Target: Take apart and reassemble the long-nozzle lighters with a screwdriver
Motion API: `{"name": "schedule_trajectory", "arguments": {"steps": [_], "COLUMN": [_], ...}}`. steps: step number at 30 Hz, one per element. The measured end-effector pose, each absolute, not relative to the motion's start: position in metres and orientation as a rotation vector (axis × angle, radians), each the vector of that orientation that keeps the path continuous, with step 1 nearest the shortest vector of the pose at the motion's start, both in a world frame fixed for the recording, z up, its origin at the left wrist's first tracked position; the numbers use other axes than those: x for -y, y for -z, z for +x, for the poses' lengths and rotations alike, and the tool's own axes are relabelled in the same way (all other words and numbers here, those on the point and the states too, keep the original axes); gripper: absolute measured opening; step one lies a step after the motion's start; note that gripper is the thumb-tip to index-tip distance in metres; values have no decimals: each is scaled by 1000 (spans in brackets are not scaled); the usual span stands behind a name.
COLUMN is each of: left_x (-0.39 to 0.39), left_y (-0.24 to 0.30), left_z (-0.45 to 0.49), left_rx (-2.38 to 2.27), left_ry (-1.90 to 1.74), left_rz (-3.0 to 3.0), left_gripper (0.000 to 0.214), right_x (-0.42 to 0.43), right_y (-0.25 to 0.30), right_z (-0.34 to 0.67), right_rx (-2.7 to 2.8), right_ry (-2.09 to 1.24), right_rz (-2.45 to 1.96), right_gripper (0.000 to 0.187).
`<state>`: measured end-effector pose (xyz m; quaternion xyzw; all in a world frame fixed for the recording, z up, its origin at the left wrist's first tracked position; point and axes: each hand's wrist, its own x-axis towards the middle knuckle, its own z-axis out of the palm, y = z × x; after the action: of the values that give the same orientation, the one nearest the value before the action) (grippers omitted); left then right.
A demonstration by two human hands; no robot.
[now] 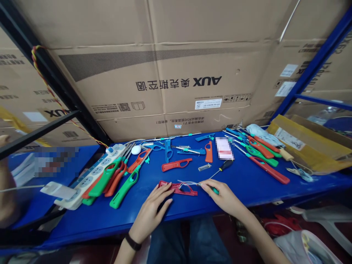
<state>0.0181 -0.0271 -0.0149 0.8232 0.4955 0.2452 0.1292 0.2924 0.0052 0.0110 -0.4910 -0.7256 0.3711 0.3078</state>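
My left hand (154,205) lies with stretched fingers across the left end of a red lighter handle half (194,192), thumb apart from it. The half lies near the table's front edge, and thin white wires (185,184) run above it. My right hand (224,196) is closed on a slim tool with a green handle (215,190); its tip by the wires is too small to make out. Just behind lie another red-orange handle piece (176,165), a small clear lighter part (205,167) and a screwdriver (226,165) with a black and yellow handle.
Gas lighters (125,187) lie at the left beside a white power strip (96,170); more lighters (269,170) lie at the right. Blue lighter parts (167,150) lie at the back before a large cardboard box (176,66). A yellow-taped carton (302,146) stands right. Another person's arm (7,187) shows far left.
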Motion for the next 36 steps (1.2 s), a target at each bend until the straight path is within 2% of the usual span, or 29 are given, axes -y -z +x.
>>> {"name": "schedule_trajectory", "arguments": {"steps": [11,23,29,36], "left_x": [34,33,33,34], "left_y": [18,21,22,24], "left_z": [20,21,21,20], "left_rx": [-1466,-1467,-1460,-1479], "left_ry": [-725,-799,-833,-781], "left_rz": [2401,2394,2393,2406], "left_gripper": [33,33,34,33], "right_x": [-12,-4,-4,-7], "right_y": [-5,-35,-34,-34], "right_z": [292,291,292,296], "right_rx": [2059,2375,2537,2590], "right_ry": [-954,-638,-468,-323], "right_rz": [-1436,-1292,-1237,-1211], "right_gripper": [37,23,18,20]}}
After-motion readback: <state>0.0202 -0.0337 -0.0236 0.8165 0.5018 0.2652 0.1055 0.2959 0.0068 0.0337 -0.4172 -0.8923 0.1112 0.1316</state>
